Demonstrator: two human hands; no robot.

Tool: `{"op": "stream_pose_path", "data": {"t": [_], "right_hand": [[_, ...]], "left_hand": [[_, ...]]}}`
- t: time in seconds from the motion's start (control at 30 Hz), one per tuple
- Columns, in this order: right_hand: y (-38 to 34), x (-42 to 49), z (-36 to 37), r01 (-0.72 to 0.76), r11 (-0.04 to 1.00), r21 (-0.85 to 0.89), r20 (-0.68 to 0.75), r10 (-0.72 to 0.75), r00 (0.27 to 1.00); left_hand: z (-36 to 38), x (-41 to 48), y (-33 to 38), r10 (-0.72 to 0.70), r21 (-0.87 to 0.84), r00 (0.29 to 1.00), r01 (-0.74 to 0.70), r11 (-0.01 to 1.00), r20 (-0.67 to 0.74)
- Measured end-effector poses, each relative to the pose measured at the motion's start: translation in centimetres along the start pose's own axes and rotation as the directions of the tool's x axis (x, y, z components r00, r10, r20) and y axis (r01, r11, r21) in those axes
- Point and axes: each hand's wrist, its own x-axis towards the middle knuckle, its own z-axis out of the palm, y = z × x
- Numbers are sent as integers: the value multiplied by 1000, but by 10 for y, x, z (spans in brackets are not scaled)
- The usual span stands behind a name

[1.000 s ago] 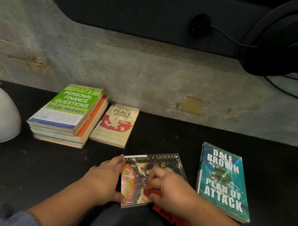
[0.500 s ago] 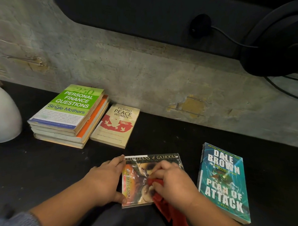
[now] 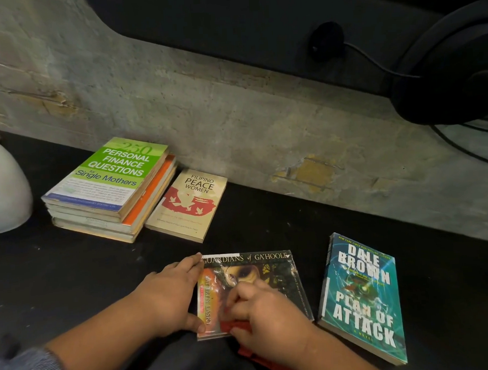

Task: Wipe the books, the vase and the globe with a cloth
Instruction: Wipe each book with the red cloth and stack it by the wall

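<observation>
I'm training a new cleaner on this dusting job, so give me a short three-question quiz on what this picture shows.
1. True or false: the right hand holds a red cloth on the Ga'Hoole book.
2. Which book lies just right of the Ga'Hoole book? A. Plan of Attack B. Filipino Peace Women C. the finance book
3. Fill in: the left hand rests against the Ga'Hoole book's ___ edge.

Key: 1 true; 2 A; 3 left.
</observation>
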Motion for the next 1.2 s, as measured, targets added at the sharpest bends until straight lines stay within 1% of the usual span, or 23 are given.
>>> {"op": "stream_pose_path", "data": {"t": [0.03,0.13,0.17,0.2,0.3,0.33,0.37,0.47,0.5,0.53,0.63,0.67,0.7,0.73,0.8,0.83,0.87,0.97,1.0,1.03,1.13,1.17,1.2], "right_hand": [[2,1,0,-4,1000,11,-8,4,1000],[10,5,-1,-142,989,29,-112,144,983],[11,6,-1,-164,986,24,-136,166,977],[10,6,-1,-151,989,5,-130,150,980],[1,3,2,-13,1000,-24,-5,13,1000],[1,3,3,6,1000,-20,8,-6,1000],[4,5,2,-8,1000,-14,-10,8,1000],[15,11,-3,-164,986,-17,-136,161,978],[17,12,-4,-197,980,-28,-159,190,969],[17,13,-3,-189,981,-37,-152,181,972],[9,11,-1,-31,999,-32,-9,30,999],[9,11,-2,-6,1000,-26,25,7,1000],[12,13,-4,-21,1000,-21,27,21,999],[16,15,-6,-65,998,-22,0,65,998],[23,19,-9,-185,982,-32,-115,181,977],[23,21,-10,-222,974,-39,-156,213,964],[22,21,-9,-224,973,-49,-155,214,964],[12,18,-9,-100,993,-62,-5,100,995],[11,17,-10,-74,996,-41,27,75,997],[14,18,-12,-76,997,-18,26,77,997],[22,26,-12,-192,981,-16,-103,189,977],[21,27,-11,-219,975,-32,-136,213,968],[19,28,-10,-216,975,-51,-136,208,969]], "left_hand": [[0,0,0,0,2,1000,0,1000,0],[1,0,0,0,7,1000,0,1000,2],[1,0,0,-1,6,1000,1,1000,4],[1,0,-1,0,7,1000,0,1000,5],[0,0,-1,-1,1,1000,1,1000,8],[0,0,-1,-1,-1,1000,1,1000,8],[0,0,0,-1,-1,1000,1,1000,8],[0,0,-1,-3,-1,1000,3,1000,9],[1,0,0,-4,-3,1000,4,1000,10],[1,-1,0,-4,-3,1000,4,1000,11],[0,-1,0,-4,-3,1000,4,1000,8],[0,-1,0,-5,-2,1000,5,1000,4],[0,-1,0,-6,1,1000,6,1000,3],[0,-1,0,-6,3,1000,6,1000,3],[0,-1,1,-6,1,1000,6,1000,5],[0,-1,1,-5,1,1000,5,1000,5],[0,-1,1,-3,1,1000,3,1000,4],[-1,-1,1,-3,1,1000,3,1000,3],[-1,-1,1,-3,4,1000,3,1000,4],[-1,-1,1,-3,8,1000,3,1000,5],[-1,-1,1,0,10,1000,0,1000,7],[-1,-1,1,1,9,1000,-1,1000,8],[-1,-1,1,1,9,1000,-1,1000,8]]}}
